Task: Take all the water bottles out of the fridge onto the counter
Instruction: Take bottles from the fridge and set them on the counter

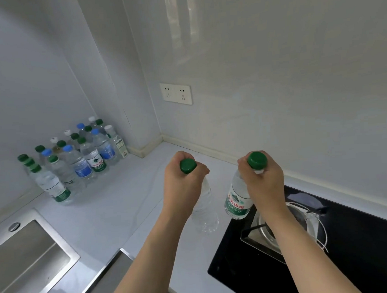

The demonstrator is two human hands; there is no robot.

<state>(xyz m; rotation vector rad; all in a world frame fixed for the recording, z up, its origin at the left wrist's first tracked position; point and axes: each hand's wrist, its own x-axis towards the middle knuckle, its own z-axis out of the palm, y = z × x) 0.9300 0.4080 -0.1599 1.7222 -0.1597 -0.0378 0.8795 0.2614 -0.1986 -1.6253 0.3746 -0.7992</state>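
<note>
While the bottle cluster fills the bench's far-left corner beyond the sink, left hand and right hand each grip a green-capped bottle's neck, left bottle above open bench, right bottle over the hob's edge.

The counter is pale and glossy, running into a wall corner. A sink is sunk into it at the near left. Behind the sink, in the far left corner, a cluster of bottles stands upright, with green, blue and white caps. Right of the sink, well apart, a black hob is set in.
</note>
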